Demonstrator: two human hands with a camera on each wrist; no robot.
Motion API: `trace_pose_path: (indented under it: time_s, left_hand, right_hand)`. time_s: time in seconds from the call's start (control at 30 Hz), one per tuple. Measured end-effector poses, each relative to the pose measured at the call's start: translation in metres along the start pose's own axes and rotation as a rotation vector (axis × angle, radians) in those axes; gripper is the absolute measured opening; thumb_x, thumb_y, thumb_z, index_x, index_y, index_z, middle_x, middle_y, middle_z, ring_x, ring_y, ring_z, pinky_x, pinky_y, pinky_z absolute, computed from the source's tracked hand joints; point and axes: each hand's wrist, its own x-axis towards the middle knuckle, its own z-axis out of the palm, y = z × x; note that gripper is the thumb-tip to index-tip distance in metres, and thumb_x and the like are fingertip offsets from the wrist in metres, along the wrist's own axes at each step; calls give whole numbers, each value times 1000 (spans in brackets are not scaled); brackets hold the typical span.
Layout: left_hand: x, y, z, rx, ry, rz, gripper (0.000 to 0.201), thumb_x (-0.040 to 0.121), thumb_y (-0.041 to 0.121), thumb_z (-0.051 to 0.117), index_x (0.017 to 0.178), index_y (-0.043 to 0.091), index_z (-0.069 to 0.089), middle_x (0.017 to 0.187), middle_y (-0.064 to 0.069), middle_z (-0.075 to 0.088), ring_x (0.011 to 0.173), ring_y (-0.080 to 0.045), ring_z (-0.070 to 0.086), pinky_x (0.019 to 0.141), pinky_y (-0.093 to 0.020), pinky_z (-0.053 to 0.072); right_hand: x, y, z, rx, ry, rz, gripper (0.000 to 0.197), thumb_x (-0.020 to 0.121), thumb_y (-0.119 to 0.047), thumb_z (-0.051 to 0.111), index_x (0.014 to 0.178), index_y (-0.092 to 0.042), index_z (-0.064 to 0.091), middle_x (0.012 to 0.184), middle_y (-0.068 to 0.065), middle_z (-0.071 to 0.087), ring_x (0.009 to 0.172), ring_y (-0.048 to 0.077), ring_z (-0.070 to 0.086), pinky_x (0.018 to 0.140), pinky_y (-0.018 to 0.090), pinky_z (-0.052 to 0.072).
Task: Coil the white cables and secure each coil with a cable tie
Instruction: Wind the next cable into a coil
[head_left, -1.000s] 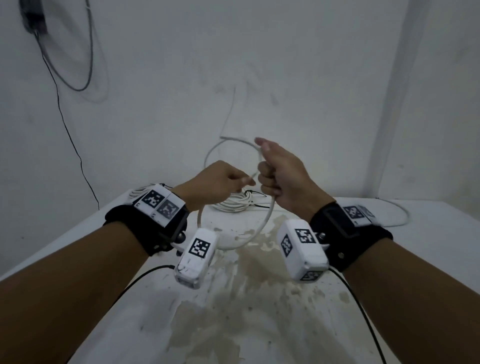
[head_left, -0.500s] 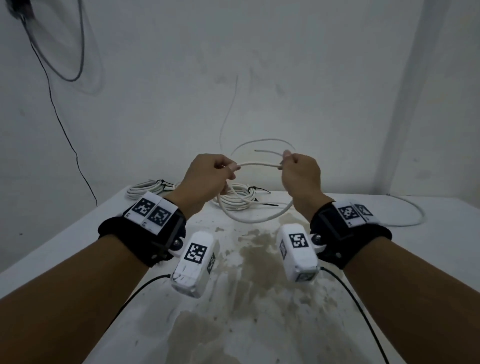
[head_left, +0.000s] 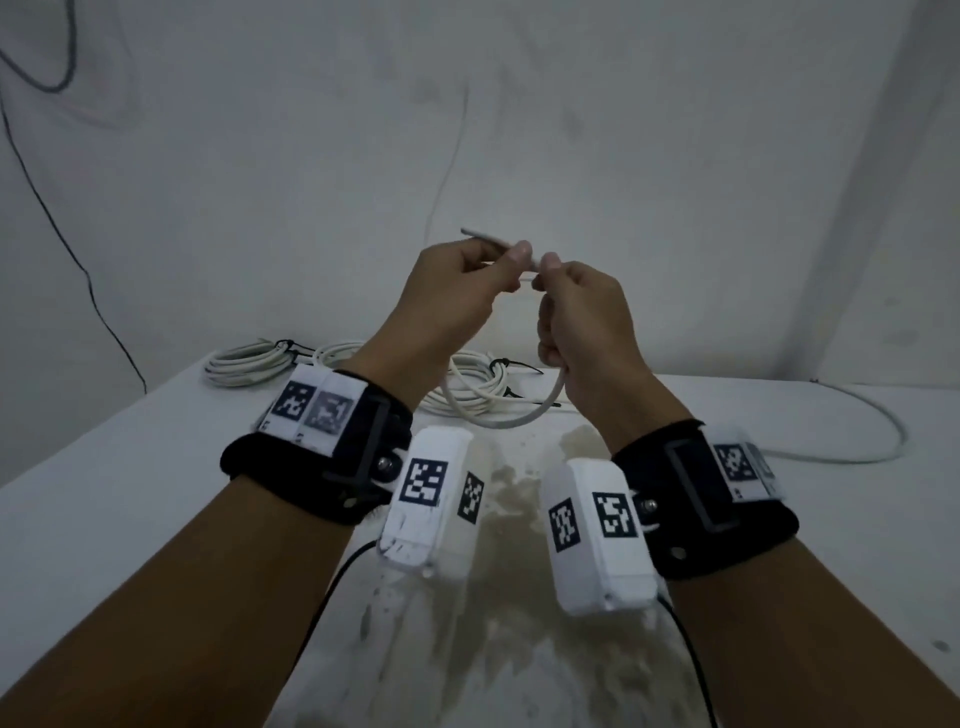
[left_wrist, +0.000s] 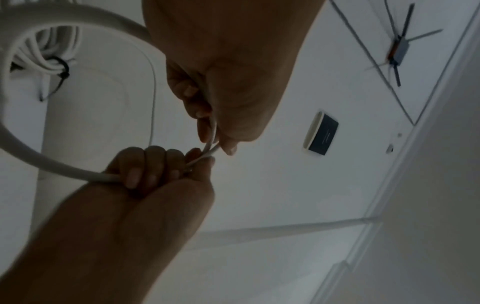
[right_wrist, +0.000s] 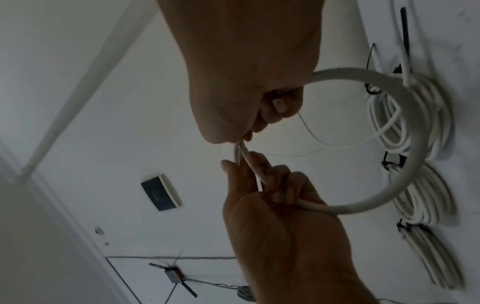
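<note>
Both hands on one loop of cable

Up above the stained white desk (head_left: 130, 499), the left hand (head_left: 441, 306) and right hand (head_left: 587, 322) meet almost touching, each grip curled tight on the thin white cable (head_left: 524, 415). Thumb and forefinger of each pinch the crossing ends; the single loop hangs below the knuckles. Beyond the hands, on the desk's far edge, lie bundled white cable coils (head_left: 244, 361) bound with black cable ties (head_left: 506, 364).

No readable text anywhere; the wrist-camera housings (head_left: 425, 496) and wrist straps (head_left: 310, 410) carry only black-and-white square marker patterns.
</note>
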Motion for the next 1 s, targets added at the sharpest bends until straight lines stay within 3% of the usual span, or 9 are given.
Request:
trace_pose_path:
  time_s: [0.07, 0.2, 0.33, 0.43, 0.6, 0.73, 0.83, 0.93, 1.0]
  left_hand:
    - [6, -5, 1, -17, 22, -31, 20, 93, 36, 66, 90, 19, 76, 67, 14, 63, 47, 5, 50, 48, -11, 35]
    - [15, -22, -8, -185, -3, -192, 11, 87, 27, 72, 82, 17, 73, 73, 6, 64, 51, -7, 40, 44, -19, 29]
    - [16, -35, -18, -415, -133, -314, 9, 89, 27, 69, 87, 18, 72, 73, 6, 64, 53, -5, 40, 43, -16, 30]
    - [17, -36, -17, -412, -109, -297, 12, 89, 27, 70, 91, 16, 72, 76, 5, 67, 51, -4, 39, 41, -14, 29]
    - [16, -37, -18, -358, 10, -237, 4, 84, 18, 75, 82, 17, 73, 77, -2, 73, 52, -5, 43, 45, -16, 30]
    - [15, -43, -13, -202, 134, -137, 10, 80, 24, 81, 79, 16, 75, 78, -4, 76, 54, -7, 55, 47, -19, 38]
    - [14, -46, -9, -180, 185, -109, 11, 81, 25, 80, 79, 15, 75, 76, -3, 76, 53, -8, 57, 47, -20, 40]
    - [14, -49, -6, -171, 199, -110, 12, 81, 24, 80, 79, 14, 74, 74, -4, 76, 48, -7, 53, 44, -18, 37]
    - [13, -49, -6, -153, 173, -93, 12, 82, 21, 79, 77, 12, 74, 74, -7, 75, 43, -6, 47, 42, -17, 34]
  right_hand:
    - [1, 7, 1, 8, -31, -17, 29, 102, -31, 50, 81, -15, 61, 52, -5, 43, 43, 10, 37, 44, 25, 32]
    - [2, 11, 0, 5, -129, -15, 26, 100, -27, 56, 78, -14, 58, 45, -12, 39, 40, 8, 33, 43, 25, 30]
    - [3, 12, 0, 31, -192, -1, 24, 100, -24, 57, 79, -12, 54, 40, -14, 36, 37, 7, 28, 41, 23, 24]
    - [3, 13, 1, 168, -213, 68, 23, 101, -22, 54, 80, -11, 53, 44, -9, 33, 39, 8, 24, 42, 24, 20]
    - [4, 11, 0, 131, -219, 128, 28, 104, -21, 47, 85, -8, 63, 56, 3, 50, 44, 15, 44, 45, 25, 44]
    - [4, 11, -4, 55, -272, 153, 28, 105, -18, 42, 95, -4, 63, 67, 12, 65, 55, 22, 62, 60, 35, 60]
    - [4, 11, -7, -119, -265, 124, 30, 105, -22, 41, 100, -7, 66, 76, 15, 74, 67, 29, 72, 72, 41, 61]
    - [7, 9, -14, -406, -260, 58, 29, 104, -26, 42, 98, -17, 69, 71, 8, 75, 68, 26, 74, 77, 43, 60]
    - [11, 8, -21, -727, -269, -39, 28, 101, -34, 46, 95, -23, 71, 69, 3, 74, 67, 20, 74, 76, 42, 61]
